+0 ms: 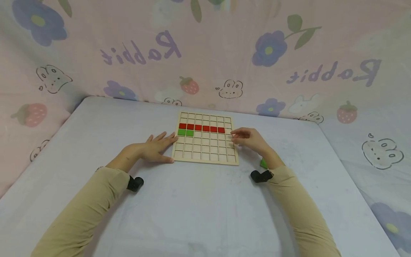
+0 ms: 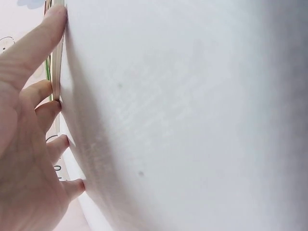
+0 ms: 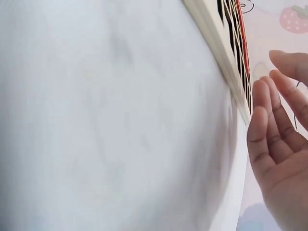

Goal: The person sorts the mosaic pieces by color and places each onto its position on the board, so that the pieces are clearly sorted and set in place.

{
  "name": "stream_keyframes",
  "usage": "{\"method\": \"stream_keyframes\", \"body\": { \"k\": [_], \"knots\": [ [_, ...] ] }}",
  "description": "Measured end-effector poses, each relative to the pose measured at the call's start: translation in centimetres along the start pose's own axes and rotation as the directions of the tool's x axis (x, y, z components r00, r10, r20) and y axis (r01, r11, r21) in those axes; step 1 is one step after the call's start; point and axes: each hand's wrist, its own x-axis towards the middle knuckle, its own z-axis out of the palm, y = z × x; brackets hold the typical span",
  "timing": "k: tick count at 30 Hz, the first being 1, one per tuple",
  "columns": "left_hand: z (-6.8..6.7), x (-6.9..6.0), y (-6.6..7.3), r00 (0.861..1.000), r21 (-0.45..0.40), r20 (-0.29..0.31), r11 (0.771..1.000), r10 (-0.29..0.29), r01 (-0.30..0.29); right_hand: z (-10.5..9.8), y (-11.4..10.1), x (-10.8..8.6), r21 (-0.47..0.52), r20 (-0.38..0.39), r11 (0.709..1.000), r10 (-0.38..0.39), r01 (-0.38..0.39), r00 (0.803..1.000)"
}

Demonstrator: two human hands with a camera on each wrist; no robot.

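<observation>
The grid board (image 1: 205, 162) looks like bare matt wood, the red tiles (image 1: 198, 127) smooth, the counter (image 1: 192, 207) smooth and matt, the printed backdrop (image 1: 205, 53) creased cloth, the sleeves (image 1: 80, 210) matt cloth

This is a small table nook screened off by printed cloth, though whether it lies within a home, an office or a lab cannot be told. A pale pink curtain (image 1: 208, 50) hangs behind the white table (image 1: 199, 203) and along its left and right sides, covering whatever room lies beyond. Its nursery-like print, seen past the table's far edge, has blue flowers (image 1: 269, 50), strawberries (image 1: 189, 86), line-drawn rabbit faces (image 1: 230, 90) and the word "Rabbit" in mirror writing.
</observation>
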Motion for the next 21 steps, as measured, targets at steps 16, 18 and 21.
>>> {"method": "stream_keyframes", "body": {
  "k": [16,18,21],
  "knots": [
    [0.1,0.1,-0.3,1.0,-0.02,0.009,1.0,-0.003,0.003,-1.6,1.3,-1.5,-0.059,-0.013,0.998,0.001,-0.002,1.0],
    [0.1,0.1,-0.2,1.0,-0.021,0.011,1.0,-0.007,0.007,-1.7,1.4,-1.6,-0.07,-0.015,0.998,0.008,-0.009,1.0],
    [0.1,0.0,-0.2,1.0,-0.019,0.007,1.0,-0.007,0.007,-2.0,1.5,-1.8,-0.087,-0.022,0.996,0.027,-0.029,0.999]
  ]
}}
